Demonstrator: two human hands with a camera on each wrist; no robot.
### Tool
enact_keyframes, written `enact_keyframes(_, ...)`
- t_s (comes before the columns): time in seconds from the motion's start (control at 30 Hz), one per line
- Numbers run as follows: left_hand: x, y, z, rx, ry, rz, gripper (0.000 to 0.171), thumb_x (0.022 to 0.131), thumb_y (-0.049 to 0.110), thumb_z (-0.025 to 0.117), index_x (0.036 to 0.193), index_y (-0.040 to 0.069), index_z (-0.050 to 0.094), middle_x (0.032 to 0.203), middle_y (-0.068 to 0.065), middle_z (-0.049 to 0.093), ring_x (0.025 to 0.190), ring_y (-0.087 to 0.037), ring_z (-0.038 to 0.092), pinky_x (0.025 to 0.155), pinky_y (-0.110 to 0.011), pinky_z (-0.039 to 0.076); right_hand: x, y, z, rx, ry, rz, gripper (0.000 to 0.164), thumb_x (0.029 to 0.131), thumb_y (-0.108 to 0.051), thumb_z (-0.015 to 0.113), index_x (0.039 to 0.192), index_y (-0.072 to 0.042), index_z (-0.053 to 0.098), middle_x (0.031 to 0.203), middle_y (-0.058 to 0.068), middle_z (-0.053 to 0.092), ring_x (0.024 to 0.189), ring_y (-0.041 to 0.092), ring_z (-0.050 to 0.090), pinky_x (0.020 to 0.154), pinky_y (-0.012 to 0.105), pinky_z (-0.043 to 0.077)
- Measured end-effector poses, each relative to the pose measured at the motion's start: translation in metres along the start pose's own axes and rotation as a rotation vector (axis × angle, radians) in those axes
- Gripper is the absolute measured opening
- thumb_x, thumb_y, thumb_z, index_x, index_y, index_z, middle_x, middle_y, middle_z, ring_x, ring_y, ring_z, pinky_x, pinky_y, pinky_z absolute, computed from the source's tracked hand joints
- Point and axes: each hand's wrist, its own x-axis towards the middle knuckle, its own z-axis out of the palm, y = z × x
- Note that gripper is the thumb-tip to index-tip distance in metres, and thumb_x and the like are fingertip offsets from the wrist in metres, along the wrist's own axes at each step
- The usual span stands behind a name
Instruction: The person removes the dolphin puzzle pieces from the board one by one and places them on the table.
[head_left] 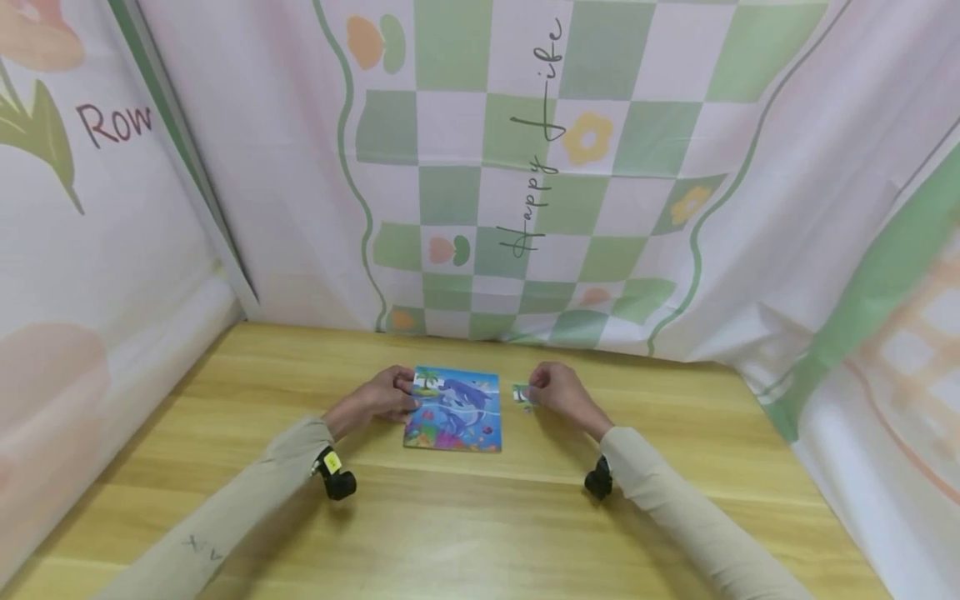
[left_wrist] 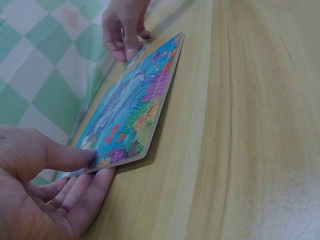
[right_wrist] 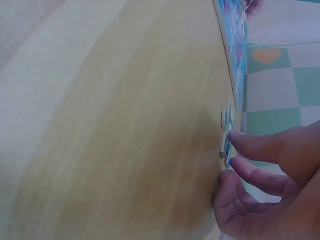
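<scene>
A flat jigsaw puzzle board (head_left: 457,412) with a blue dolphin picture lies on the wooden table. My left hand (head_left: 387,393) grips its left edge; in the left wrist view the thumb (left_wrist: 75,157) rests on top and the fingers are curled below, with that edge slightly raised. To the right of the board, my right hand (head_left: 558,390) pinches a small puzzle piece (head_left: 519,392) between thumb and fingers, close to the tabletop. The right wrist view shows the puzzle piece (right_wrist: 227,140) nearly edge-on, so its picture is hard to make out.
The wooden table (head_left: 450,525) stretches out in front of the board and to both sides. A checked green and white curtain (head_left: 517,192) hangs along the table's back edge, and printed cloth (head_left: 97,275) hangs at the left.
</scene>
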Motion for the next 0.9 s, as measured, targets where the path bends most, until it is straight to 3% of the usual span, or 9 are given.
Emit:
enact_keyframes(0.5,0.002,-0.004,0.000,0.000,0.019,-0.014,0.063,0.094,-0.007,0.068,0.149,-0.006,0.037,0.107,-0.007,0.044,0.090,-0.020,0.060,0.071,-0.025,0.067,0.001,-0.004,-0.002,-0.051,-0.041,0.016,0.018,0.092,-0.007,0.077,0.102,0.005,0.067,0.102,0.018,0.071,0.094,0.029,0.067,0.086,0.043,0.064)
enact_keyframes(0.9,0.002,-0.004,-0.001,-0.004,0.016,-0.001,0.063,0.095,-0.007,0.068,0.149,-0.006,0.037,0.105,-0.006,0.042,0.091,-0.020,0.060,0.070,-0.024,0.066,0.009,-0.018,0.000,-0.029,0.028,-0.012,0.015,0.098,-0.013,0.072,0.105,0.001,0.069,0.103,0.016,0.071,0.090,0.027,0.066,0.079,0.040,0.064)
